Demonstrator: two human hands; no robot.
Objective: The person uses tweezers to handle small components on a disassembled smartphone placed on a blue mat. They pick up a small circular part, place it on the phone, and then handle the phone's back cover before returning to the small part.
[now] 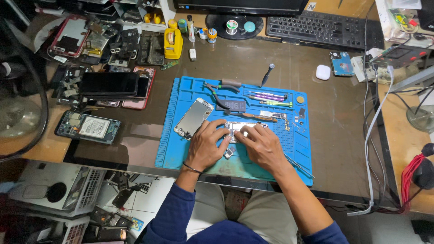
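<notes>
Blue silicone covers the middle of the frame: one work mat (pixel 181 149) on the dark desk (pixel 343 135). Both of your hands meet at its centre, fingertips pressed together on one opened phone body (pixel 238 128). Your left hand (pixel 205 147) steadies its left end, your right hand (pixel 262 145) lies over its right side; whether either one pinches a small part, you cannot tell from here.

Just left of them on the mat lies one detached screen panel (pixel 193 118), tilted. Toward the mat's upper edge you have one pair of pliers (pixel 221 88), one dark-handled screwdriver (pixel 267 74) standing off the rim, and a row of slim tools (pixel 269 98) in purple and green, too fine to count.

At the left of the frame sits a stack of phones (pixel 110 86), and below it one open handset (pixel 88 127). Upper right hold one black keyboard (pixel 316 27) and one white earbud case (pixel 323 72).
</notes>
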